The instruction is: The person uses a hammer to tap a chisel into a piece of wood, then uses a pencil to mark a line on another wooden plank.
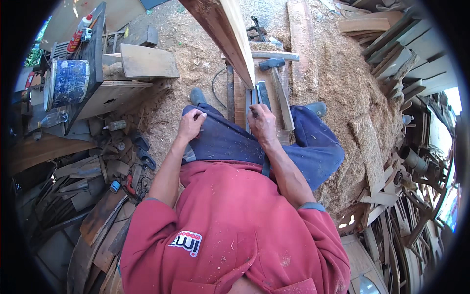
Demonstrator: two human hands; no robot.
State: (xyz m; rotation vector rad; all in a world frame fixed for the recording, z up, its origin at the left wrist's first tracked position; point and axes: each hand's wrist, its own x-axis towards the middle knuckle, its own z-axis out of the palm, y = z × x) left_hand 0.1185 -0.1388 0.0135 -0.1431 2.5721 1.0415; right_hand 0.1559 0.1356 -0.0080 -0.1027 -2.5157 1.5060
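Observation:
My right hand (263,123) is closed between my knees, over a narrow grey strip (248,100) lying lengthwise. Something dark shows at its fingertips, too small to name. My left hand (192,125) is curled shut above my left thigh, with nothing visible in it. A thick wooden beam (220,36) slants in from the top, its pointed end just ahead of my right hand. Next to that end lies a dark flat bar (263,95). The hammer (280,90), with a dark head and wooden handle, rests to the right of my right hand.
Sawdust and shavings (333,88) cover the ground. A dark clamp-like tool (257,30) lies ahead. On the left stand a blue-stained bucket (69,83), a red bottle (80,35) and a wooden board (149,61). Scrap wood (391,198) is piled on the right.

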